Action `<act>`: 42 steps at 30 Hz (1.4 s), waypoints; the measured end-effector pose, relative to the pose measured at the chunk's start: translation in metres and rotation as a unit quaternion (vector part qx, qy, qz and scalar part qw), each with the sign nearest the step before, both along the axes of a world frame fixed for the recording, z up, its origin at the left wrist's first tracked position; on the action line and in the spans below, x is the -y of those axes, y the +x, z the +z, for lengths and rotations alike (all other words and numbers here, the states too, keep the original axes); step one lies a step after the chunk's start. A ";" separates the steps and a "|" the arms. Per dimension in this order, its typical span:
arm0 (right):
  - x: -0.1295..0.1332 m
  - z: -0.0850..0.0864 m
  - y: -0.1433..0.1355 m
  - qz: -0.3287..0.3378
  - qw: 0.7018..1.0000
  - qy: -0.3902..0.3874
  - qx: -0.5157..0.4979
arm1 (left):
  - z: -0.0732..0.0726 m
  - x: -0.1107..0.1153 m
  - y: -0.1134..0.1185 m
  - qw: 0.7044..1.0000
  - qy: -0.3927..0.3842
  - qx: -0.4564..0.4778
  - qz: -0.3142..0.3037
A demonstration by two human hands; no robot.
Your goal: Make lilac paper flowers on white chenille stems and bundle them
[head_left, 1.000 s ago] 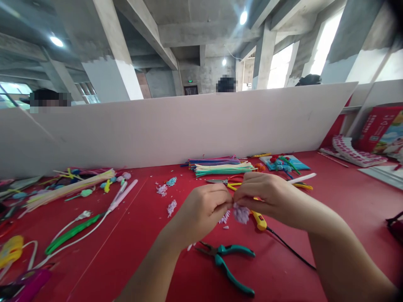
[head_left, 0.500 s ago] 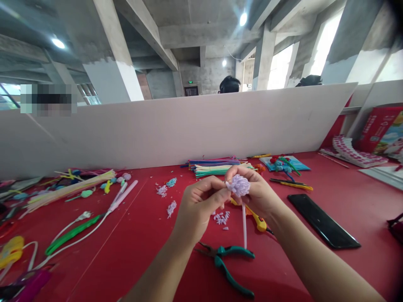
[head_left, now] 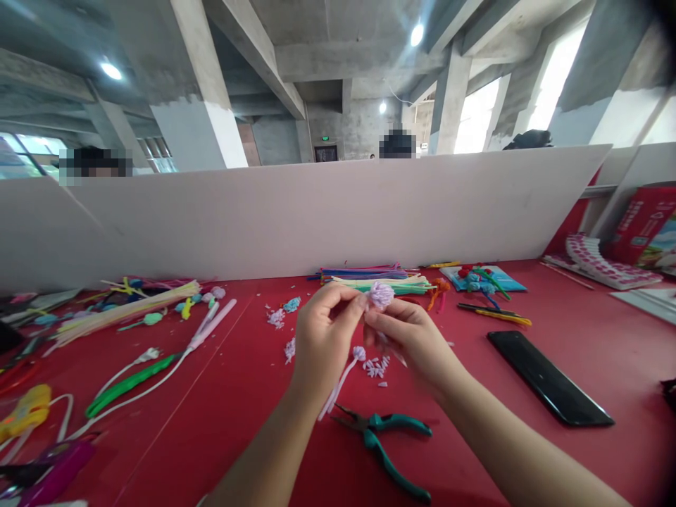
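A fluffy lilac pipe-cleaner flower head [head_left: 381,294] is held up between my two hands over the red table. My left hand [head_left: 328,320] pinches its left side between thumb and fingers. My right hand [head_left: 409,325] closes around its underside, with part of a lilac stem showing below the fingers. Just beneath my hands is a smaller lilac ball on a long stem [head_left: 342,384], partly behind my left hand. Short lilac clippings [head_left: 377,367] lie beside it. Teal-handled pliers [head_left: 374,422] rest nearer to me, jaws pointing left.
Bundled pipe cleaners [head_left: 393,280] lie along the white partition [head_left: 317,218]. A black phone [head_left: 549,377] is at right, near dark-and-yellow tweezers [head_left: 493,313]. On the left are a pink corded styling iron [head_left: 211,327], a green-handled tool [head_left: 132,386] and more pipe-cleaner pieces [head_left: 127,310].
The flower head has shifted left and slightly up, and turned in my fingers. Its hanging stem has swung from view. My right hand moved left, and the small lilac ball's stem now shows.
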State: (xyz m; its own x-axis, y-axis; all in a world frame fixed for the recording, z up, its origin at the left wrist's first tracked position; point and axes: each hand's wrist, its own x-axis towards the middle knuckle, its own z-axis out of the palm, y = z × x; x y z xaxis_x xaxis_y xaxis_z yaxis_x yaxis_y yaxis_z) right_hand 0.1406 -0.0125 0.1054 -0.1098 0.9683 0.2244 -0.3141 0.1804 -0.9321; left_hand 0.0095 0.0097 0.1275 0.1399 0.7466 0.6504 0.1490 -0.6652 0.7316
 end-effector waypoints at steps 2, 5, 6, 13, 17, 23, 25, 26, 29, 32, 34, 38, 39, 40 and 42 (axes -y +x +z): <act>0.000 0.003 0.003 -0.051 0.997 0.029 0.051 | 0.000 -0.003 0.001 0.990 -0.125 0.052 -0.049; 0.000 0.007 0.008 -0.137 0.984 0.079 0.086 | -0.001 -0.005 0.003 0.974 -0.201 0.075 -0.071; 0.000 0.008 0.010 -0.159 0.978 0.095 0.090 | -0.001 -0.004 0.004 0.973 -0.207 0.070 -0.076; 0.003 0.018 0.026 -0.174 0.953 0.155 0.193 | 0.006 0.005 0.001 0.972 -0.206 0.014 -0.114; 0.002 0.022 0.034 -0.149 0.957 0.146 0.202 | 0.007 0.003 0.000 0.968 -0.212 -0.019 -0.135; 0.004 0.026 0.037 -0.116 0.955 0.171 0.212 | 0.004 -0.001 0.001 0.935 -0.281 0.032 -0.213; 0.004 0.027 0.036 -0.126 0.948 0.189 0.223 | 0.004 -0.001 0.001 0.922 -0.308 0.056 -0.227; 0.004 0.027 0.035 -0.133 0.945 0.194 0.228 | 0.004 0.000 0.002 0.919 -0.315 0.063 -0.228; 0.004 0.025 0.032 -0.153 0.941 0.199 0.227 | 0.003 0.003 0.004 0.922 -0.307 0.056 -0.230; 0.003 0.023 0.031 -0.166 0.943 0.192 0.215 | 0.001 0.006 0.007 0.947 -0.251 -0.007 -0.202; 0.001 0.021 0.030 -0.174 0.942 0.185 0.218 | -0.002 0.006 0.009 0.975 -0.165 -0.073 -0.129; -0.004 0.014 0.025 -0.186 0.952 0.149 0.192 | -0.014 0.001 0.010 0.971 0.122 -0.198 0.047; -0.006 0.012 0.024 -0.181 0.957 0.139 0.179 | -0.016 -0.001 0.010 0.955 0.177 -0.224 0.077; -0.007 0.010 0.023 -0.175 0.961 0.135 0.169 | -0.019 -0.002 0.010 0.941 0.221 -0.238 0.098; -0.009 0.008 0.022 -0.165 0.964 0.138 0.158 | -0.023 -0.005 0.010 0.920 0.272 -0.256 0.118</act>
